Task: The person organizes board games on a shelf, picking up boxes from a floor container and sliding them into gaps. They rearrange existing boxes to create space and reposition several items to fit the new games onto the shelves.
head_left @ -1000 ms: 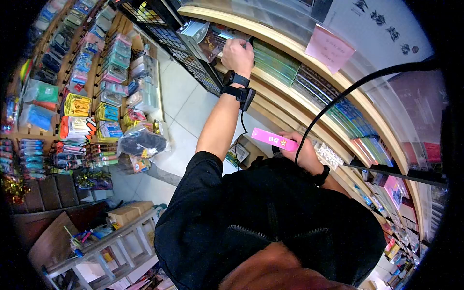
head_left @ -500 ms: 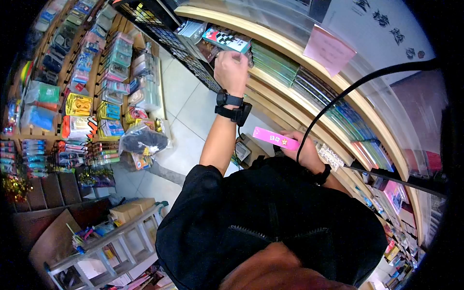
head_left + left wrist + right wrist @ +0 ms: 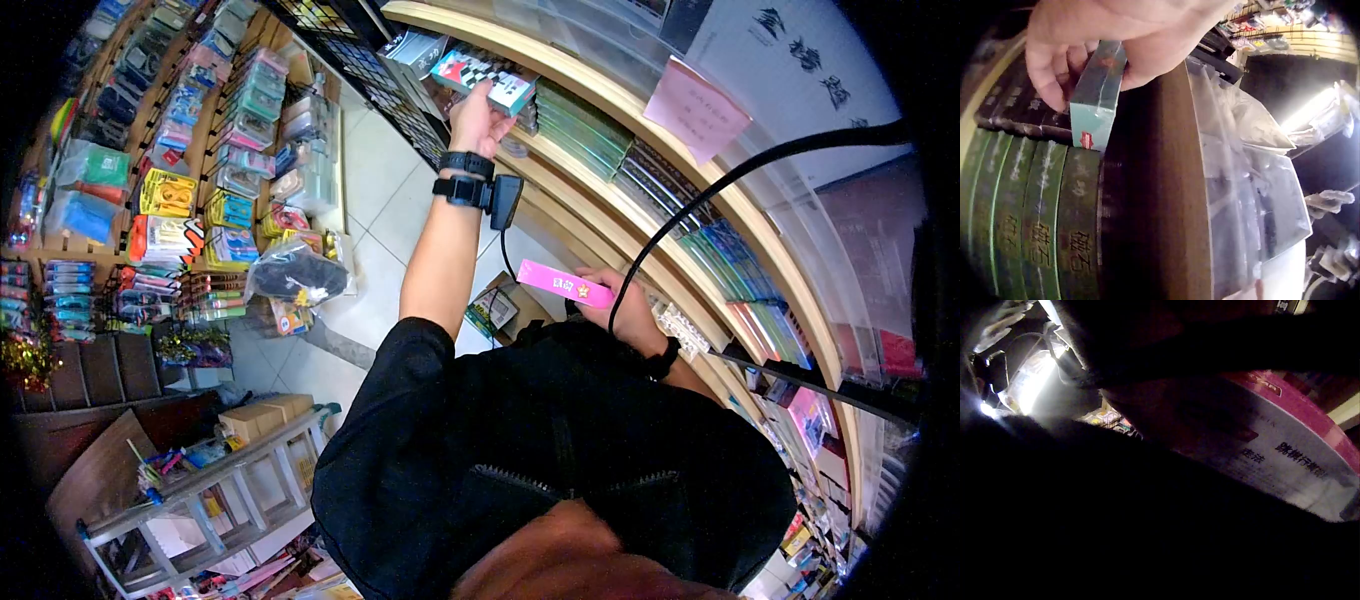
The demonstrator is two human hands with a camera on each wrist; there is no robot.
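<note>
At the left end of the shelf, my left hand (image 3: 480,122) grips the near side of a teal box (image 3: 486,80) with a black-and-white checked top. In the left wrist view the hand (image 3: 1110,28) has fingers on one side of the box (image 3: 1094,119) and the thumb on the other, above dark boxes (image 3: 1013,103) beside green-spined ones (image 3: 1038,212). Close to my body, my right hand (image 3: 632,315) holds a flat pink box (image 3: 562,284) by its right end. The right wrist view shows the pink-edged box (image 3: 1297,456); the hand is lost in darkness there.
A black mesh rack (image 3: 375,75) borders the shelf's left end. Green boxes (image 3: 580,125) stand in a row to its right. A black cable (image 3: 740,175) arcs across the right side. Hanging goods (image 3: 165,200) and a ladder (image 3: 215,505) are at the left.
My left hand was over the teal box, drew back beside it with curled fingers, and now grips its near side. The pink box stays in my right hand.
</note>
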